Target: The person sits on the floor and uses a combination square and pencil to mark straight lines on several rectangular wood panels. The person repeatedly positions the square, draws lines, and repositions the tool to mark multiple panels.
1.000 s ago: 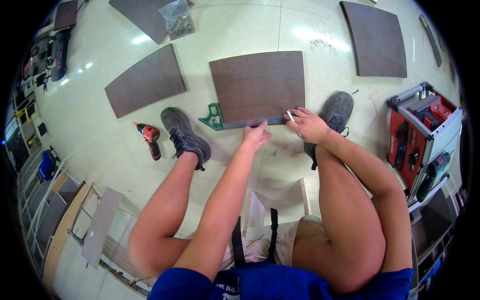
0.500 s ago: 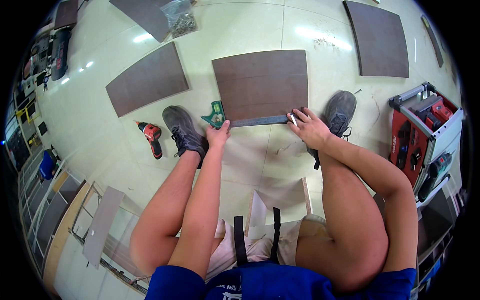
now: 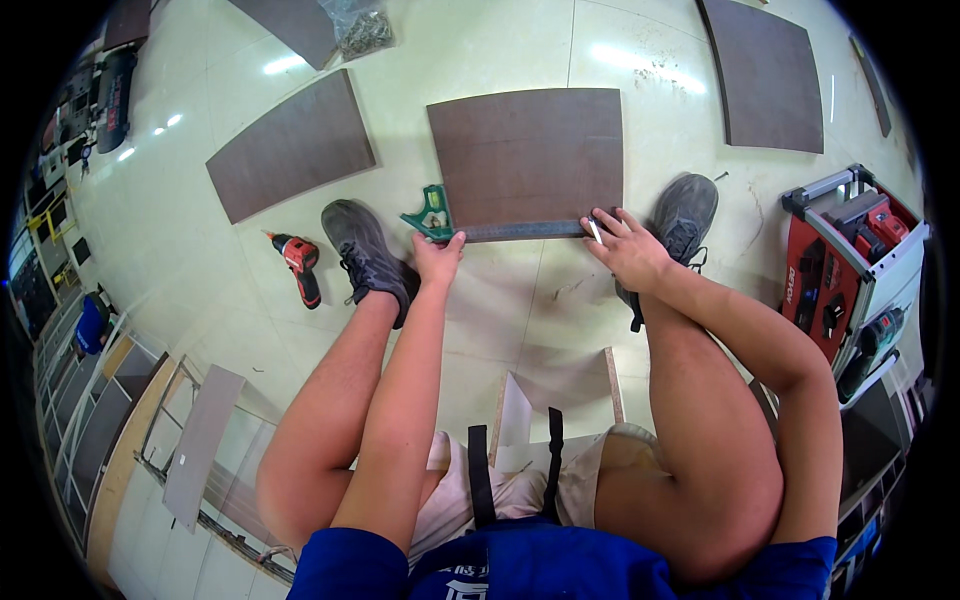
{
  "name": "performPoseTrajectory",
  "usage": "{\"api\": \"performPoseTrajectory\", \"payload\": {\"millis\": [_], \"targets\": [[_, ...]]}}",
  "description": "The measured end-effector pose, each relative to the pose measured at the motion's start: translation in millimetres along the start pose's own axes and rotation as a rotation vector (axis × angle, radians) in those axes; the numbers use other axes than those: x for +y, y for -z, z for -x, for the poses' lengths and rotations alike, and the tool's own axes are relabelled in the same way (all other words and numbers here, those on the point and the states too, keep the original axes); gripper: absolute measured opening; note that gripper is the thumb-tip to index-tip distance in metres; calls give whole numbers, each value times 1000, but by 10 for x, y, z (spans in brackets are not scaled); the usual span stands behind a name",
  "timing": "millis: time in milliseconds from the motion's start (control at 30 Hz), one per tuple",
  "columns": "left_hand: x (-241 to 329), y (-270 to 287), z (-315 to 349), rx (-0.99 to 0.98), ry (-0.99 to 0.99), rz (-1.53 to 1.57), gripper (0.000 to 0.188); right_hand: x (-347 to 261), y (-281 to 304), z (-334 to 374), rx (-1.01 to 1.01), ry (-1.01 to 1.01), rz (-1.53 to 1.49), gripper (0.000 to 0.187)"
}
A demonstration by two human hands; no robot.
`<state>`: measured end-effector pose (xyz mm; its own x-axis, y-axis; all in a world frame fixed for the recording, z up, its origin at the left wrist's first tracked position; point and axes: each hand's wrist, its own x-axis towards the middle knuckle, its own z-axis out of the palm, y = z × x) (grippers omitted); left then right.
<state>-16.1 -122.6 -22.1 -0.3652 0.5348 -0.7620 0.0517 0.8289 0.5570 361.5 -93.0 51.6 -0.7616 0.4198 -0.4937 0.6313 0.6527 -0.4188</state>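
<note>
A dark brown board (image 3: 530,150) with a curved far edge lies flat on the floor between my feet. The steel blade (image 3: 530,229) of a combination square runs along the board's near edge, its green head (image 3: 430,214) against the left side. My left hand (image 3: 437,258) is closed at the near left corner, fingers pinching where the green head meets the board. My right hand (image 3: 630,255) presses at the near right corner by the blade's end. Between its fingers sits a slim white stick (image 3: 595,231), perhaps a pencil; its tip is too small to make out.
A red and black cordless drill (image 3: 298,270) lies left of my left shoe. More brown boards (image 3: 292,148) (image 3: 765,80) lie on both sides. A bag of screws (image 3: 362,32) is at the far left, and a red tool case (image 3: 845,260) stands at right.
The whole view has shifted slightly. Both hands stay at the board's near corners, and the square still lies along the near edge.
</note>
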Motion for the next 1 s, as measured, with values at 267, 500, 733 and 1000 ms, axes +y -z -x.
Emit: {"api": "performPoseTrajectory", "payload": {"millis": [267, 500, 733, 1000], "targets": [[50, -89, 98, -30, 78, 81, 57, 23, -13, 46, -19, -11, -62, 50], [-130, -21, 112, -48, 58, 179, 41, 38, 33, 35, -45, -22, -169, 56], [-123, -108, 182, 17, 13, 170, 39, 53, -40, 40, -21, -38, -198, 59], [-115, -222, 217, 95, -41, 218, 44, 59, -26, 48, -62, -52, -174, 66]]}}
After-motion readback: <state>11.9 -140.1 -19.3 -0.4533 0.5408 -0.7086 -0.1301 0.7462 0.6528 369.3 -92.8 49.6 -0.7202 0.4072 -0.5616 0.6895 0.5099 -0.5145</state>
